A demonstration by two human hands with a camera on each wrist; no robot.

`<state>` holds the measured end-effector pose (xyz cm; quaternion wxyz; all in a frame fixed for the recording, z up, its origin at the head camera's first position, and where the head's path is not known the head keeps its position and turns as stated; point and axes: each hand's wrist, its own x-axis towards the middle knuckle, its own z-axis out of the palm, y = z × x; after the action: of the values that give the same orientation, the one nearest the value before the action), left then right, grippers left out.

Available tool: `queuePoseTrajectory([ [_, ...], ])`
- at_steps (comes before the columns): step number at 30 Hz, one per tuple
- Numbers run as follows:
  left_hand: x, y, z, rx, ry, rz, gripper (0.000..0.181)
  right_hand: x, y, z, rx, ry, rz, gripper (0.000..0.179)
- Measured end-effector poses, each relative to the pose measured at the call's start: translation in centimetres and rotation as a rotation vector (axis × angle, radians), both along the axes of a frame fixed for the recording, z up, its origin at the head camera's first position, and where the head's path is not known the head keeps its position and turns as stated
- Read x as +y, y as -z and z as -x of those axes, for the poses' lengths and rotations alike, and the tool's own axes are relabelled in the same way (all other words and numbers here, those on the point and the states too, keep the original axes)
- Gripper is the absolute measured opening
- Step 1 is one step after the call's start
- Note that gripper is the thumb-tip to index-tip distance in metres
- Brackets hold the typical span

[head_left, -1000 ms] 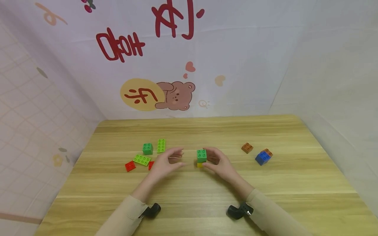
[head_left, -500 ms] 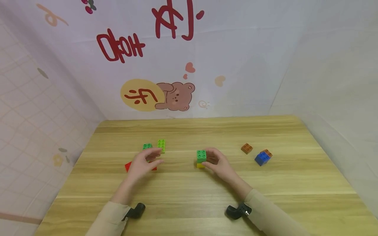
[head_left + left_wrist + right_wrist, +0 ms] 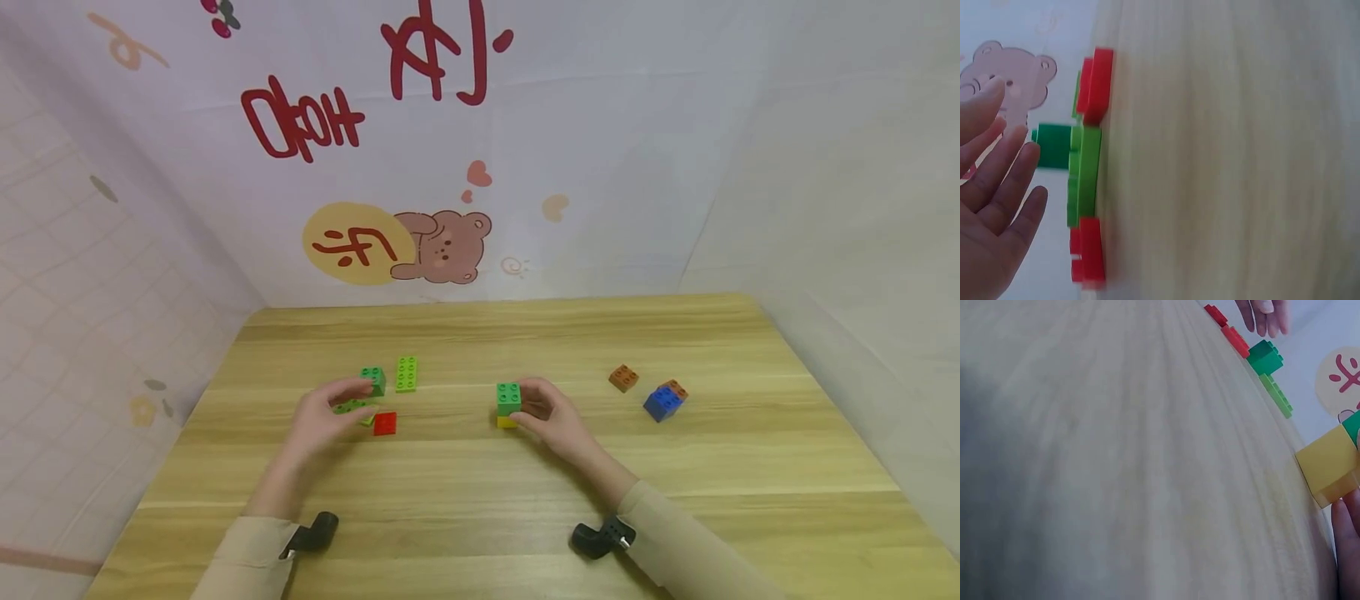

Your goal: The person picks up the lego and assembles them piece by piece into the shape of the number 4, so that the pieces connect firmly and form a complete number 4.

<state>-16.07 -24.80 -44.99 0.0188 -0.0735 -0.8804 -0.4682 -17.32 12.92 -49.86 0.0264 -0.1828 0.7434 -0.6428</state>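
My left hand (image 3: 315,423) hovers with fingers relaxed and apart over the left group of toy bricks, holding nothing. Beneath and beside it lie a lime building brick (image 3: 1088,175), a red brick (image 3: 385,423) and a green brick (image 3: 372,381). A second red brick (image 3: 1092,250) appears in the left wrist view; the hand covers it in the head view. Near the table's middle, my right hand (image 3: 558,429) holds a stack between thumb and fingers: a green brick (image 3: 508,398) on top of a yellow brick (image 3: 1329,462). Its fingers are partly out of frame in the right wrist view.
Another lime brick (image 3: 406,375) lies behind the left group. To the right are a brown brick (image 3: 624,377) and a blue brick (image 3: 663,403) with a second brown brick (image 3: 678,389) behind it. A white printed cloth (image 3: 600,167) rises beyond the wooden table (image 3: 480,508).
My left hand has moved left, away from the stack, to above the left bricks. The right hand stays at the green and yellow stack.
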Motion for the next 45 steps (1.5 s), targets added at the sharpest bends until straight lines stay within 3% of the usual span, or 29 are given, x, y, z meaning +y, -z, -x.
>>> queuePoseTrajectory([
  [11,-1.5,0.0,0.5,-0.039,0.066,0.089,0.038,-0.4,0.0,0.0,0.028,0.017,-0.016,0.041],
  [23,-2.5,1.1,1.4,-0.072,0.115,0.028,0.044,-0.1,0.2,0.1,-0.002,0.024,-0.013,0.04],
  [29,-2.7,1.3,1.7,-0.037,0.163,0.109,0.043,-0.2,-0.2,0.0,-0.007,0.021,-0.029,0.041],
  [36,-2.9,1.6,2.0,0.003,0.204,0.143,0.044,-0.5,-2.6,-1.1,-0.017,0.005,-0.02,0.039],
  [45,-3.0,2.0,2.3,-0.003,0.204,0.164,0.043,-0.5,-2.5,-1.3,-0.014,0.009,-0.004,0.039],
])
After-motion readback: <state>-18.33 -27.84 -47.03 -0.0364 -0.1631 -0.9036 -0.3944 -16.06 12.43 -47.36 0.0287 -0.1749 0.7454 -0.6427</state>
